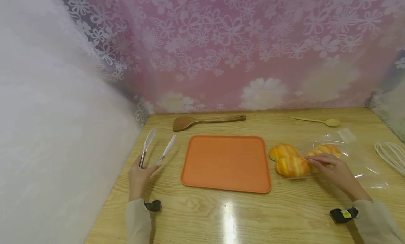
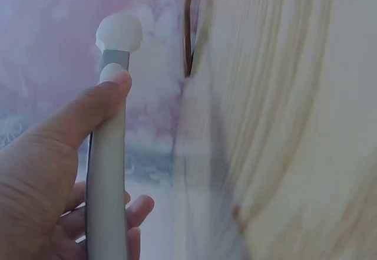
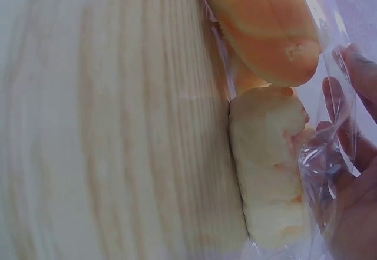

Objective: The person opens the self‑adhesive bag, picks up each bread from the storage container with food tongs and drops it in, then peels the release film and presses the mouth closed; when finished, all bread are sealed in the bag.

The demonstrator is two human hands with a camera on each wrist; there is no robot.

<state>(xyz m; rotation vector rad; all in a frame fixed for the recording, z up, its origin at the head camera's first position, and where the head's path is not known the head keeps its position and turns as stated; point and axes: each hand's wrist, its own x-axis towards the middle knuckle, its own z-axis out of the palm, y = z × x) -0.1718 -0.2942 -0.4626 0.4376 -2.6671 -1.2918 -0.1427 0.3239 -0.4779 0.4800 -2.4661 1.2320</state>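
Note:
In the head view my left hand (image 1: 138,178) holds metal tongs (image 1: 148,140), their two pale-tipped arms spread apart and pointing away from me. Up close in the left wrist view, my thumb lies along one arm of the tongs (image 2: 107,171), fingers curled behind it. On the right, a clear plastic bag (image 1: 367,163) lies flat with several golden bread rolls (image 1: 292,167) in it. My right hand (image 1: 340,175) pinches the film above the rolls. The right wrist view shows an orange-brown roll (image 3: 268,30) and a paler roll (image 3: 268,165) beside the fingers, under the film.
An orange tray (image 1: 226,163) lies mid-table between both hands. Behind it is a wooden spatula (image 1: 209,120); a wooden spoon (image 1: 331,122) rests at the back right. A white whisk (image 1: 392,154) is at the right edge. A floral curtain (image 1: 234,54) borders the back.

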